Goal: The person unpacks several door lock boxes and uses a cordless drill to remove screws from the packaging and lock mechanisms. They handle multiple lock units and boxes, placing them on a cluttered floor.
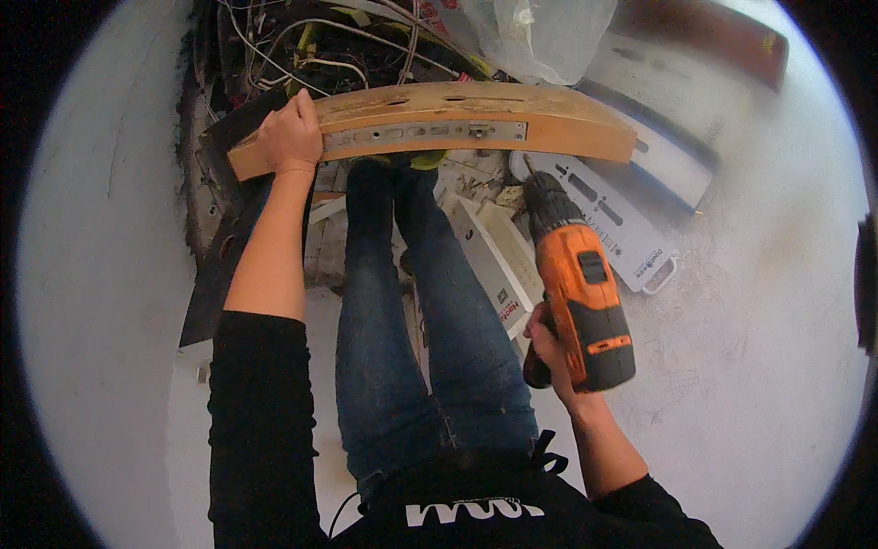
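My left hand [291, 135] grips the left end of a long wooden board [567, 123] held on edge in front of me. A grey metal lock plate [425, 135] with slots is set into the board's near edge. My right hand [551, 352] holds an orange and black cordless drill [583, 293] by its handle. The drill's bit [529, 165] points up toward the board and stops just short of its lower edge, right of the plate. My legs in blue jeans [430, 320] stand below the board.
White flat panels [622, 220] and a white box [498, 265] lie on the dusty floor to the right. A tangle of wires [320, 46] and a clear plastic bag [535, 32] sit behind the board. A dark sheet [219, 265] leans by the white wall at left.
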The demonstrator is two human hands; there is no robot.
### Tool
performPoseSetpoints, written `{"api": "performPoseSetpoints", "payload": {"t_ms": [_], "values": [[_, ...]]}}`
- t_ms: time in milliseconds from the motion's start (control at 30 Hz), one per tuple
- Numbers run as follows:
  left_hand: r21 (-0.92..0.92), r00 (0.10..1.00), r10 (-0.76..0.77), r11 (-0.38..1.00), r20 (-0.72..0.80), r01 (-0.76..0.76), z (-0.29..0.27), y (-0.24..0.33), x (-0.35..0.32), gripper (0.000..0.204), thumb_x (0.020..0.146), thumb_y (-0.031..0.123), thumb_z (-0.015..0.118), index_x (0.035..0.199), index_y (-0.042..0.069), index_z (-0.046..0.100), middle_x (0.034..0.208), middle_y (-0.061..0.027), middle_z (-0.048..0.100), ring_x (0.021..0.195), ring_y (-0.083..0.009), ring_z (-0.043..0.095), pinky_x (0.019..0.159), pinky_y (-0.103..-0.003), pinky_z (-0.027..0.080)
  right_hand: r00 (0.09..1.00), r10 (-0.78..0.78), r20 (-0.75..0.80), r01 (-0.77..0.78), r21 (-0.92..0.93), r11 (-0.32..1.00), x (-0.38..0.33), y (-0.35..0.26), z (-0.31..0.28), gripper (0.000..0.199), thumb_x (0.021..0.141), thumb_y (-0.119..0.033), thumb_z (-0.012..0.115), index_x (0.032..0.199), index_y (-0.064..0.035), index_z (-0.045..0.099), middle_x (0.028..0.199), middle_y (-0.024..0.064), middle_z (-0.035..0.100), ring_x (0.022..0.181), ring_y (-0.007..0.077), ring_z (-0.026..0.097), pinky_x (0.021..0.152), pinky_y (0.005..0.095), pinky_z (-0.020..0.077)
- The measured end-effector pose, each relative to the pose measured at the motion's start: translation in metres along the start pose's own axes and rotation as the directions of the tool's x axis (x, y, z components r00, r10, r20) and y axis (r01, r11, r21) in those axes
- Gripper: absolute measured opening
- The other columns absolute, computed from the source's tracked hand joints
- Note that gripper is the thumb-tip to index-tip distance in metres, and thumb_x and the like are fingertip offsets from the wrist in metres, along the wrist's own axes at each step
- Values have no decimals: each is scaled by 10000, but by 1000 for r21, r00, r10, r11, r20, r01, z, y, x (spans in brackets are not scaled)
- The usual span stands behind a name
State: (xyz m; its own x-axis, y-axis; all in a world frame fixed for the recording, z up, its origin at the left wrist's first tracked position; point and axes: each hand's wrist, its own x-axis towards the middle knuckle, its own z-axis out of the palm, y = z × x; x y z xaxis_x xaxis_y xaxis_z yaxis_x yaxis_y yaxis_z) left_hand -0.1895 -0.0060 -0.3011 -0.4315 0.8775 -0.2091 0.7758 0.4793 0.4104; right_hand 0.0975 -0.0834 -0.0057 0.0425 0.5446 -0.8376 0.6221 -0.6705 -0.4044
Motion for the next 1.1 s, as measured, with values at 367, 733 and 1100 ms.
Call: {"api": "performPoseSetpoints", "payload": {"t_ms": [367,733,1100], "values": [[21,1000,-21,1000,-14,21,6,-4,-2,423,885,368,352,780,114,673,724,-160,627,690,-351,591,622,-447,458,978,-121,-168,117,-36,993,30,1,26,142,817,-161,561,866,-34,524,748,26,518,717,133,522,655,268,422],[21,1000,17,1000,-2,-17,3,4,-5,408,878,355,363,773,110,672,737,-144,637,694,-339,599,632,-440,463,954,-22,-300,63,128,990,43,-6,54,111,807,-124,544,836,-21,513,725,40,520,681,133,522,652,270,432],[88,995,68,994,-74,-62,11,4,-4,372,864,332,396,743,120,676,689,-146,626,645,-329,589,585,-441,462,944,194,-267,3,596,803,57,-48,55,423,770,-108,574,1148,18,432,733,60,533,652,151,545,617,277,459]]}}
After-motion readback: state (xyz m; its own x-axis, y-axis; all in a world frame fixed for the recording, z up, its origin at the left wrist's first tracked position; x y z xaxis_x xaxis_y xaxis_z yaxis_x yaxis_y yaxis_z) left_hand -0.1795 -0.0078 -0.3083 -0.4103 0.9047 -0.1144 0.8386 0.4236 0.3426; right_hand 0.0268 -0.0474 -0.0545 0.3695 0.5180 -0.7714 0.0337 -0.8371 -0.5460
